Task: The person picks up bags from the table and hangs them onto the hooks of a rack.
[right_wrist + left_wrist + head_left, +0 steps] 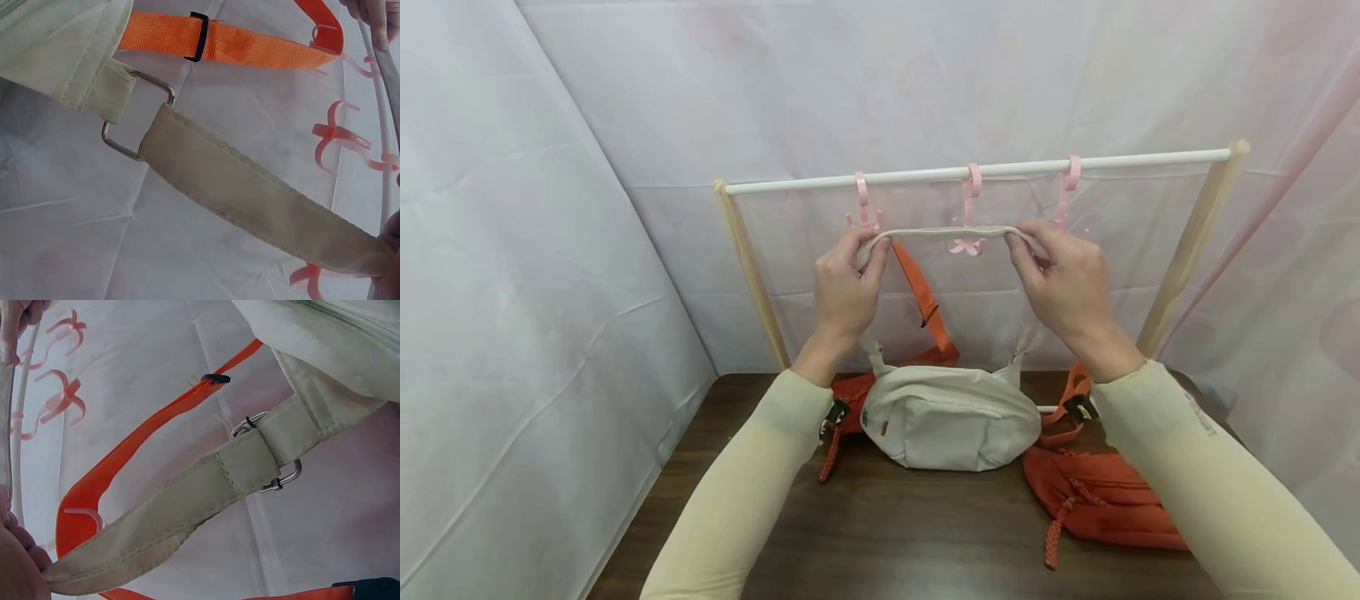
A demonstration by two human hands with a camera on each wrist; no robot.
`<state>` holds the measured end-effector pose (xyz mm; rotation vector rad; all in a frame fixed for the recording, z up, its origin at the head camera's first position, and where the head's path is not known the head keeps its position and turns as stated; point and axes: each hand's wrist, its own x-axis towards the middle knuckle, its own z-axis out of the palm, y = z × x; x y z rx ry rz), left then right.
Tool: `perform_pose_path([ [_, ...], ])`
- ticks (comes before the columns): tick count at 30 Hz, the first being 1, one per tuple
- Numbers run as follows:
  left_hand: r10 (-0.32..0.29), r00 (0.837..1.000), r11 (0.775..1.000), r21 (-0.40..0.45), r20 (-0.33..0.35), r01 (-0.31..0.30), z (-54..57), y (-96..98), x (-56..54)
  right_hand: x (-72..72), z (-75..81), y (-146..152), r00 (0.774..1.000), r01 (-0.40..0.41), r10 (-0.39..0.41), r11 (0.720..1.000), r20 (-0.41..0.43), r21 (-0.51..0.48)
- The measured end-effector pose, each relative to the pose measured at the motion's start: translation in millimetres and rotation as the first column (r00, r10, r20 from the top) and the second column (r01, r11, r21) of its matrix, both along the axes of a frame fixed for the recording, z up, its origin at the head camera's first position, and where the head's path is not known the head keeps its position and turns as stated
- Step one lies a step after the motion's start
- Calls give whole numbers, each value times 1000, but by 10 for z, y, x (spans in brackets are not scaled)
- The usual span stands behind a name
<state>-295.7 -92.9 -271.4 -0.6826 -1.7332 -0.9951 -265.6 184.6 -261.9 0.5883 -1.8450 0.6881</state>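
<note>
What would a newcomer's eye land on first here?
Probably the cream bag in the center, its cream strap held up by the left hand and right hand, before a white rail with pink hooks. Next might come the bright orange strap hanging behind, then the red-orange bag on the brown table at the right.

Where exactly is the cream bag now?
In the head view, the cream bag is below the centre, under the strap that the left hand and right hand hold. One red bag shows at its left, another at its right.
</note>
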Motion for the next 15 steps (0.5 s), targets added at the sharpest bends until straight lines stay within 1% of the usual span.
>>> perform_pose_path([
  [6, 89, 996, 996, 0, 11, -89, 56, 69, -53, -63, 15, -14, 999, 38, -37, 999, 10, -25],
  [12, 186, 981, 982, 15, 55, -187, 100, 153, -98, -114, 21, -31, 998, 64, -63, 996, 16, -54],
  [15, 223, 973, 974, 20, 60, -225, 120, 199, -108, -128, 17, -42, 997, 78, -76, 995, 28, -70],
])
